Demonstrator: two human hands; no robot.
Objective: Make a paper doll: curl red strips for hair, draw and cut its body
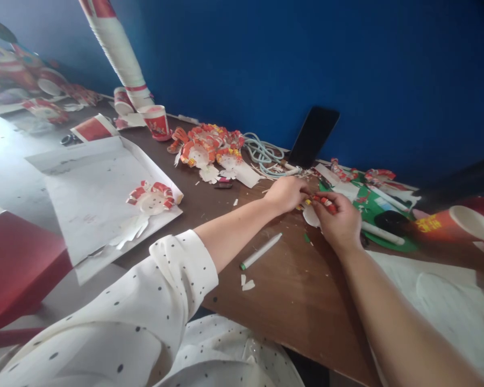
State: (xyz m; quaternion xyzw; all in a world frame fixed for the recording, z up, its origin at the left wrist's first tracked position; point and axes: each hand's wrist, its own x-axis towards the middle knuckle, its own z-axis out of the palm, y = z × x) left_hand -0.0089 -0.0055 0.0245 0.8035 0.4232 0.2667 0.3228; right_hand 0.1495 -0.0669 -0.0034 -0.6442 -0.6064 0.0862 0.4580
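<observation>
Over the brown table [274,306], my left hand [287,193] and my right hand [342,220] are close together, both closed on one small paper-cup cutout [310,216]. Its round white part hangs below my fingers, and red and yellow rolled strips show between them. My right fingers pinch the red strips; my left fingertips are at the other edge, partly hidden behind the hand. A white marker [261,251] with a green end lies in front of my hands, near white paper scraps [248,285].
A dark phone [314,137] leans against the blue wall beside a coiled cable [262,153]. Finished-looking cutouts [201,153] are heaped behind my left arm. A tall stack of paper cups [116,51] stands left. At right are a green sheet [371,215] and an orange cup [447,223].
</observation>
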